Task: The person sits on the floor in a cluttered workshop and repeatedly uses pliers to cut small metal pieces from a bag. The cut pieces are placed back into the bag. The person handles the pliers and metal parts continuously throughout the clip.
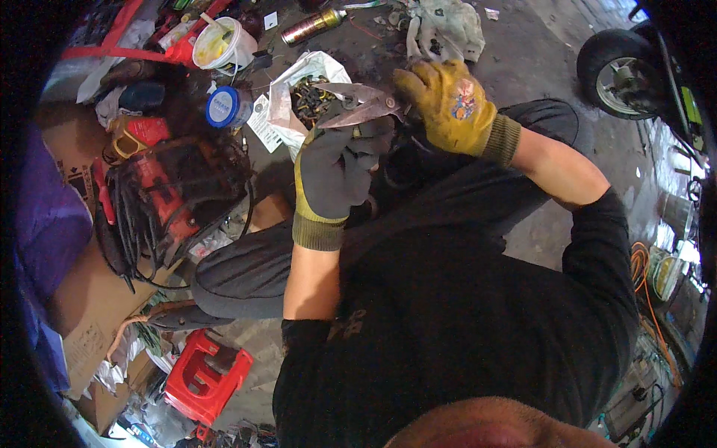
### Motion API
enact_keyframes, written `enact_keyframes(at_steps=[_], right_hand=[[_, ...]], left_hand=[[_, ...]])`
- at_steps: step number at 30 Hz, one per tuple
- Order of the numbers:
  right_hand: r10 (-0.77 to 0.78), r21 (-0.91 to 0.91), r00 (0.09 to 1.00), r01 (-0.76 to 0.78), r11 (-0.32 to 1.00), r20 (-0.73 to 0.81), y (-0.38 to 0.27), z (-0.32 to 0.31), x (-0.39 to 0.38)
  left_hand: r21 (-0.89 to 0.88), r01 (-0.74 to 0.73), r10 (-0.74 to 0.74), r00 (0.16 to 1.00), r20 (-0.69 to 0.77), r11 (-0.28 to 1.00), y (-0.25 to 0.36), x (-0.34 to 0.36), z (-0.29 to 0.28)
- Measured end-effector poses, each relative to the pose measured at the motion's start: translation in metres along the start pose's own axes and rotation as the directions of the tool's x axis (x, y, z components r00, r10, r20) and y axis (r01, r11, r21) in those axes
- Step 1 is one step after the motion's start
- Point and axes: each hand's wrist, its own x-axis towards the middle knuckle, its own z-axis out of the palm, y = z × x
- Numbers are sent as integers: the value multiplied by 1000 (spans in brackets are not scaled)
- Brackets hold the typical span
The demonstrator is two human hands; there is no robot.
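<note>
Both my hands wear yellow work gloves with ribbed cuffs. My right hand [453,107] is closed on the handles of metal shears [361,106], whose blades point left and stand apart. Below the blades, my left hand [334,170], dark grey on the palm, has curled fingers at the lower blade; whatever it holds is hidden. Just beyond the blades is an open white bag [280,112] full of small black and brass-coloured pieces, with a printed paper slip [263,131] beside it. A blue-lidded tub [222,107] stands left of the bag.
A white bucket [225,52], spray can [312,27] and grey rag [444,30] lie ahead. Left are a tool with coiled cable [160,194] and cardboard [82,321]. A red plastic stool [205,377] is lower left, a wheel [617,75] upper right, orange cable [639,261] right.
</note>
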Motion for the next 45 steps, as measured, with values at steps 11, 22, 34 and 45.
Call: enact_keyframes(at_steps=[11, 22, 34, 45], right_hand=[[-71, -44, 996, 69, 997, -56, 10, -5, 5], [-79, -146, 997, 76, 986, -14, 4, -15, 10], [1, -58, 997, 3, 998, 75, 7, -5, 5], [83, -21, 997, -83, 996, -2, 9, -4, 3]], left_hand=[[552, -48, 32, 999, 39, 832, -7, -14, -5], [794, -193, 393, 917, -62, 576, -20, -11, 32], [-174, -197, 205, 979, 24, 965, -36, 7, 15], [-444, 89, 41, 961, 275, 891, -12, 2, 29]])
